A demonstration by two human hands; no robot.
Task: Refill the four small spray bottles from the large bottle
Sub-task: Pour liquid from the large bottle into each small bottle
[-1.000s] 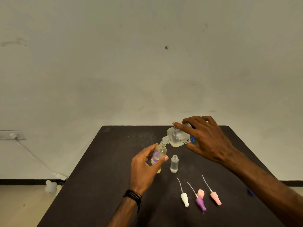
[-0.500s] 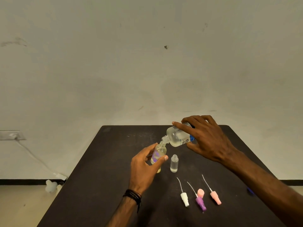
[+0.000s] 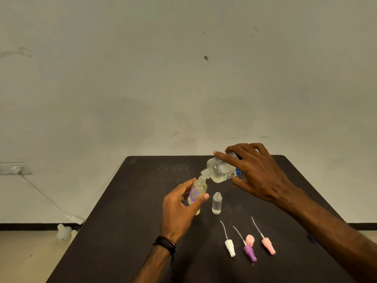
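Nearest the person, on the dark table, three spray heads lie with their thin dip tubes pointing away toward the clear empty bottle, which stands upright and uncapped in the middle of the tabletop. I will place everything else from that bottle. On its near side lie the white spray head, the purple spray head and the pink spray head, side by side but apart, with a small pink cap touching or just beside the purple one.

Just left of the clear empty bottle, the left hand wraps thumb and fingers around a small spray bottle with a purple label and yellowish liquid inside. It stands upright, neck open, its base on or very near the table. A dark corded bracelet circles that wrist.

Beyond the clear empty bottle and a little to its right, the right hand grips the large bottle from above, fingers spread over its body. The large bottle is tipped down to the left, its open mouth touching or just above the neck of the small spray bottle. A little pale liquid pools in its lower side.

Farther back stands a plain pale wall.
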